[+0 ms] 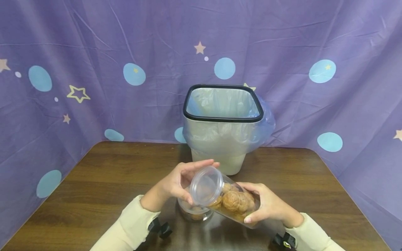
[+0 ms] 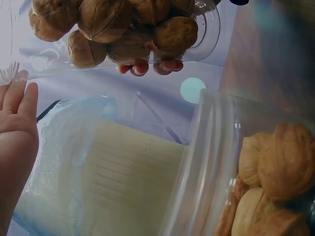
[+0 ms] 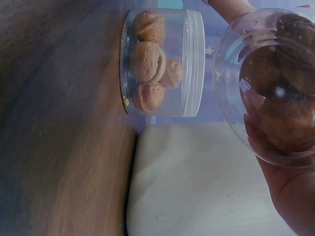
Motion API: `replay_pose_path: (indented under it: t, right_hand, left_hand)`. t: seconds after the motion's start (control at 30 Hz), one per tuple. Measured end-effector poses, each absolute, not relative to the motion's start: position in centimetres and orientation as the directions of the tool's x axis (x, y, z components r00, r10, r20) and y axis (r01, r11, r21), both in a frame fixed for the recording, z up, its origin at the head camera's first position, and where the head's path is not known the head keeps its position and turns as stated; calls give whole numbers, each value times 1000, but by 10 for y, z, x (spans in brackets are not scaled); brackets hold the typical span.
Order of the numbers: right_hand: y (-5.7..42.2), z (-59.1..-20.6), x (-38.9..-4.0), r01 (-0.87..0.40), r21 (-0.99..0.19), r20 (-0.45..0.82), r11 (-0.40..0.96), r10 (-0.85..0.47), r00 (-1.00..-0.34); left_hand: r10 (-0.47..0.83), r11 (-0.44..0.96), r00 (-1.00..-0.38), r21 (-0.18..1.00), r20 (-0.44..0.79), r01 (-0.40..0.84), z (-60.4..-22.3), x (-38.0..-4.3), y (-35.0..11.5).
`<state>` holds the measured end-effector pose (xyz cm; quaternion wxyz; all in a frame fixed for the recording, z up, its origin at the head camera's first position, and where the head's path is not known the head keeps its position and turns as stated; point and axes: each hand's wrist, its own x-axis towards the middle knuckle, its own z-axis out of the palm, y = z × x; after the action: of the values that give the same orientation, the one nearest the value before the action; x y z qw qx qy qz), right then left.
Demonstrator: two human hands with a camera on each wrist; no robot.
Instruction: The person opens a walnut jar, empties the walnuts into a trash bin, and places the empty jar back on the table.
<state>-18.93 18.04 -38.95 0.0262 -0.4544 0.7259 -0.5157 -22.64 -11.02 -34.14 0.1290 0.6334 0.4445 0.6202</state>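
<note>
My right hand grips a clear plastic jar of walnuts around its lower part. The jar is tilted, its lidded end toward the upper left. Beside that translucent lid is my left hand, its fingers rather straight above the rim and its thumb at the lower edge. The left wrist view shows walnuts through the held jar's wall and the left fingers near its end. A shorter, lidded jar of walnuts stands on the table, partly hidden behind the held jar in the head view.
Behind the hands stands a pale trash bin with a black rim and a bluish plastic liner hanging over its sides. The brown wooden table reaches back to a purple curtain with stars and blue dots.
</note>
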Motion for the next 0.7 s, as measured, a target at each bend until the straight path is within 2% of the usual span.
replay_pose_path:
  t: [0.33, 0.53, 0.7]
  right_hand:
    - [179, -390, -188, -663, -742, 453, 101, -654, -606]
    - [179, -390, -188, -682, -721, 472, 122, -634, -613]
    - [177, -388, -186, -672, -722, 465, 161, -606, -645]
  left_hand:
    - [700, -563, -220, 715, 679, 413, -344, -224, -111]
    - [681, -552, -294, 733, 671, 397, -346, -222, -112]
    - [666, -546, -356, 753, 656, 367, -348, -219, -112]
